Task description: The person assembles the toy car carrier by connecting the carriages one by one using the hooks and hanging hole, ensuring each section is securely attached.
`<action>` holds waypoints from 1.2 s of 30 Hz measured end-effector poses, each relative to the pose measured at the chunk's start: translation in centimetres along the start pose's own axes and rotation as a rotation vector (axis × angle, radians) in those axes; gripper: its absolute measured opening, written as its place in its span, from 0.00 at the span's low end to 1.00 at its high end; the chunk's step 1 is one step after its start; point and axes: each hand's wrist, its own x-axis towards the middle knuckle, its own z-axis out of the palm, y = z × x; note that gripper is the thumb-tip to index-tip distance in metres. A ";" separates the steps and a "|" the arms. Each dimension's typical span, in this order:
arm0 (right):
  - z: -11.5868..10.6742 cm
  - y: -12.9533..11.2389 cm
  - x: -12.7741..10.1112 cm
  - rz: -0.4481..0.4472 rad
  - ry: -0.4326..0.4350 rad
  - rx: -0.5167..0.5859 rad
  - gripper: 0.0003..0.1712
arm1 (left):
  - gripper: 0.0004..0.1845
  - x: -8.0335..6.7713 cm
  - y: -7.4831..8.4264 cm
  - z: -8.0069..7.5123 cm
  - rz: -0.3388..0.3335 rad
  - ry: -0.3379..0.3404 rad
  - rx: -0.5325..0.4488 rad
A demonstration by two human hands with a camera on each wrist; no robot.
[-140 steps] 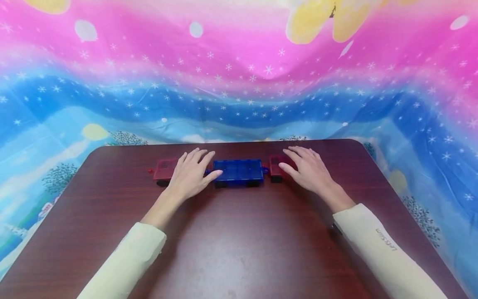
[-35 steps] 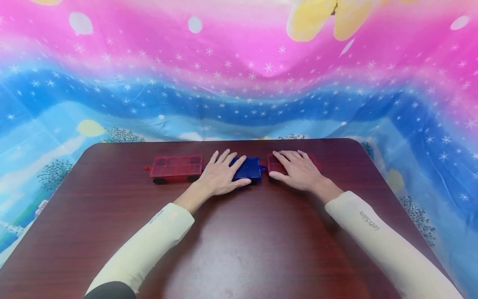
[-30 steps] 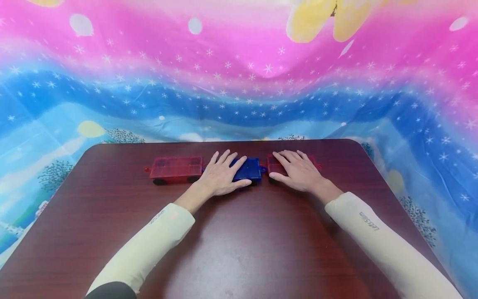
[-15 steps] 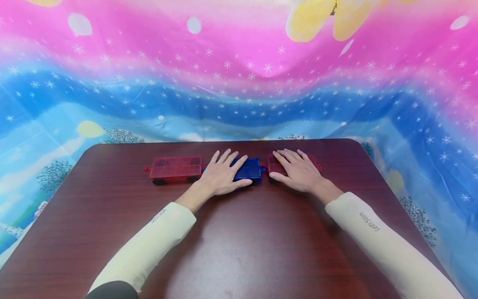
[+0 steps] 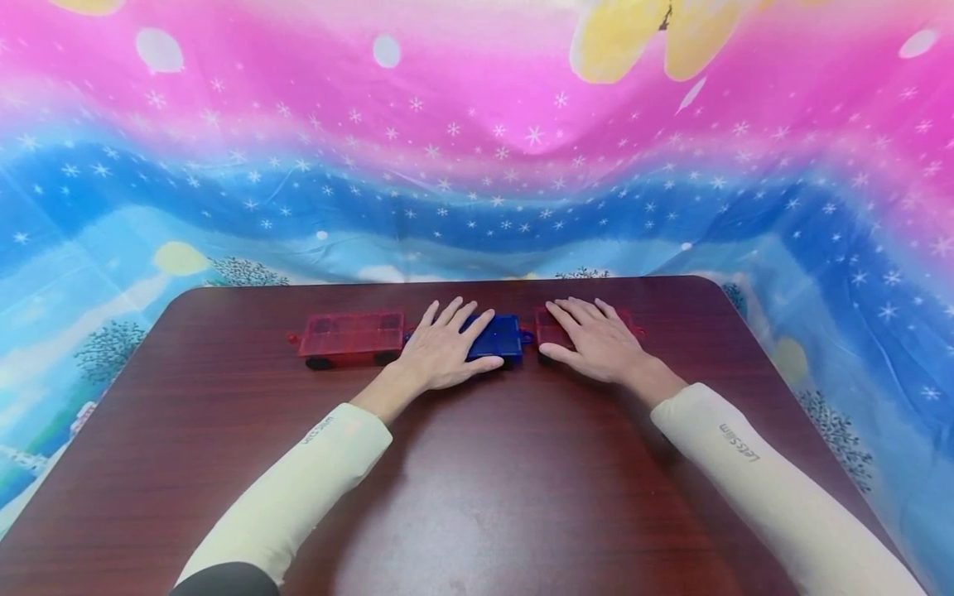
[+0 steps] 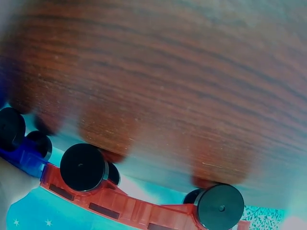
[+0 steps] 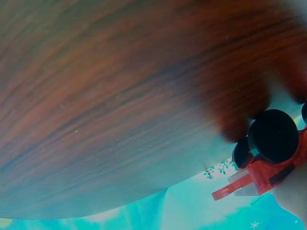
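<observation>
Fingers [image 5: 445,314] spread, gripping nothing, my left hand [image 5: 440,348] lay over the blue car [image 5: 501,338], my right hand [image 5: 596,341] over the rightmost red car [image 5: 549,333] on the table [image 5: 477,463], and light, even pressure seemed best.

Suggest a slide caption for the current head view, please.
Left hand on the blue wagon, right hand on a red wagon, another red wagon in line.

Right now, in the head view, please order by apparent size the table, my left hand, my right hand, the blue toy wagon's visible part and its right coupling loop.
Largest first:
Wood-grain table
Left hand and right hand: too alike to rank
Blue toy wagon, visible part
Coupling loop
</observation>
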 end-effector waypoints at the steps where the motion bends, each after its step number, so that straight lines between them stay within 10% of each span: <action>1: 0.0 0.0 0.0 0.000 0.001 0.001 0.52 | 0.47 0.0 0.0 0.0 0.000 0.000 0.000; 36: 0.1 0.1 -0.2 0.006 0.006 0.005 0.52 | 0.47 -0.3 -0.4 0.0 -0.011 0.042 -0.104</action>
